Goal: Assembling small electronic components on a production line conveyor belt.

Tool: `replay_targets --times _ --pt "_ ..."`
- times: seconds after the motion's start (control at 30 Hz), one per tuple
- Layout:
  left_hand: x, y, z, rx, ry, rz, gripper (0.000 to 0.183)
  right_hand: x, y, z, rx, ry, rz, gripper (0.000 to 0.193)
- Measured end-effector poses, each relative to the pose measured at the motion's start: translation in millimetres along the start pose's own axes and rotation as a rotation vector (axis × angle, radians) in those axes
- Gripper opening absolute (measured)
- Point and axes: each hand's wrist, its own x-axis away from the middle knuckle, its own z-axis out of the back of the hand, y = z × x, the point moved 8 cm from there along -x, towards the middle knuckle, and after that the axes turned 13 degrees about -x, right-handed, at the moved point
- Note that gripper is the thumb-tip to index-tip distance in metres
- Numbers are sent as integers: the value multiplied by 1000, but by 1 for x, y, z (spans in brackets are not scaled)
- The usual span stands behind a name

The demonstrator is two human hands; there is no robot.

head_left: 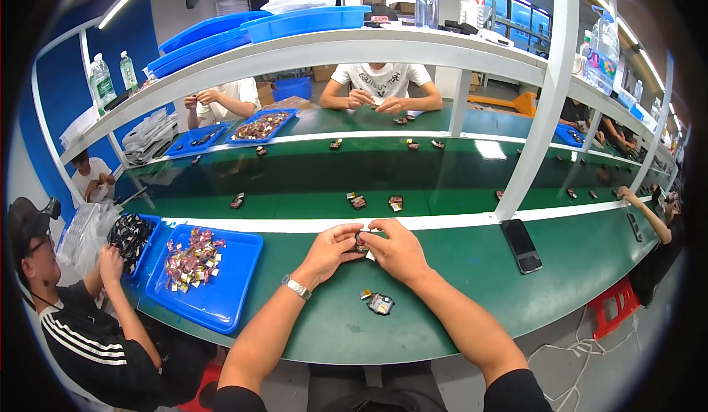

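Observation:
Over the near edge of the green worktop, my left hand (330,253) and my right hand (400,253) meet, both closed around one small dark electronic part (361,243). Fingers cover most of it, and a small white piece (370,255) sticks out below the right fingers. Between my forearms lies a similar small electronic part (381,304), dark-rimmed with a pale silvery face. A yellowish tab shows at its upper left. Left of my left forearm stands a blue tray (242,264) with a heap of small red, white and yellow pieces (193,258).
A black phone (521,245) lies to the right, beside a white shelf post (542,102). Beyond the white rail, several small parts sit on the green conveyor (310,198). A co-worker (81,323) sits at left by a tray of black parts (131,239); others work across.

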Motion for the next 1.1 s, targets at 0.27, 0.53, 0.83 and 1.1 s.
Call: replay_targets --times 0.27,0.53,0.83,1.1 --pt "-2 0 -5 -47 50 -61 23 -1 -2 -5 90 -107 84 22" --pt "-4 -12 -10 -156 -29 -28 26 3 11 -10 -67 -223 13 13" --pt "-1 -3 -19 -117 -131 -53 35 7 30 -10 -193 -174 -176 7" --pt "0 -3 -17 -152 -135 -67 34 10 29 -15 -291 -215 -260 10"
